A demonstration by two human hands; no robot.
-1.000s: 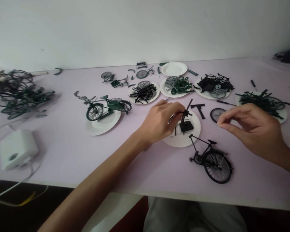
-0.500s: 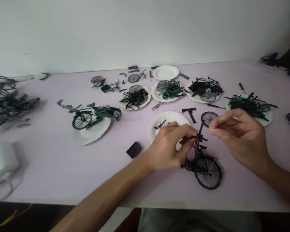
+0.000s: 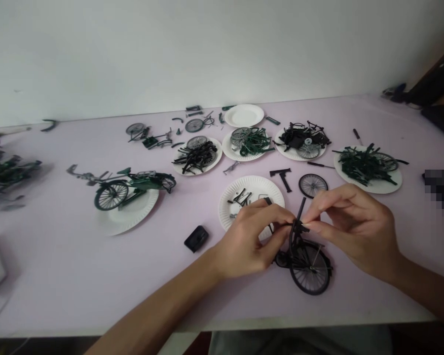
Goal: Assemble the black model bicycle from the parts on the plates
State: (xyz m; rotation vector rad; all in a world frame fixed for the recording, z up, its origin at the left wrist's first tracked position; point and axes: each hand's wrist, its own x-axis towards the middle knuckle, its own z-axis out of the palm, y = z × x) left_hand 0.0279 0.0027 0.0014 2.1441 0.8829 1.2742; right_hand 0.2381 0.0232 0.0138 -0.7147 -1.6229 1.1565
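A black model bicycle [image 3: 311, 268], with only its rear wheel showing, stands near the table's front edge. My left hand [image 3: 253, 239] pinches its frame, thumb and fingers closed at the upper tube. Against the same spot from the other side, my right hand [image 3: 358, 231] has thumb and fingertips pinched together; whatever small thing they hold is hidden. Just beyond the hands lies a loose spoked wheel [image 3: 313, 186], with a black T-shaped part [image 3: 281, 178] to its left. A white paper plate [image 3: 225, 207] with small black parts is partly covered by my left hand.
At left, a green model bicycle [image 3: 133, 185] rests over a paper plate [image 3: 133, 222]. Further back, several plates hold heaped parts, such as green ones [image 3: 368, 165] at right. A small black tray [image 3: 196, 238] lies left of my hands. Screwdrivers [image 3: 320, 164] lie behind.
My right hand has come down and left, its fingertips now touching the bicycle frame beside my left fingers. The left hand keeps its pinch. The view has shifted slightly.
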